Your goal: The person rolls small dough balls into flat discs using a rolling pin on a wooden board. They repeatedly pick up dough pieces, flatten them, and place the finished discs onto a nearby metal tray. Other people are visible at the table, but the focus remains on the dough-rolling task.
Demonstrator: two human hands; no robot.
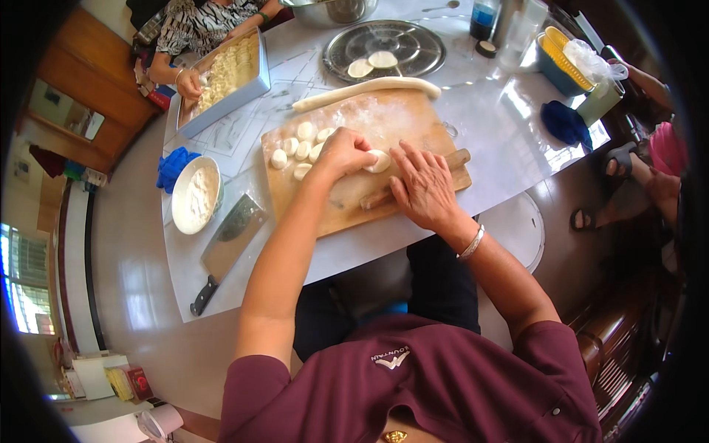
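Observation:
My left hand [346,153] pinches the left edge of a small flattened dough disc [379,161] over a floured wooden cutting board [388,119]. On the board's right part, my right hand [424,183] lies over a wooden rolling pin [382,197], fingers slightly spread, its fingertips near the disc. Whether the palm presses on the pin is hidden. Several cut dough pieces [303,150] lie left of my left hand. A long dough roll [368,93] rests along the board's far edge. Beyond it, two round wrappers [383,60] sit on a round metal tray [421,50].
A cleaver [234,230] and a bowl of flour [198,194] stand left of the board, beside a blue cloth [174,168]. Another person's hand [189,84] is at a box of dumplings [224,111]. Baskets [565,61] and a bottle [483,19] stand at the right.

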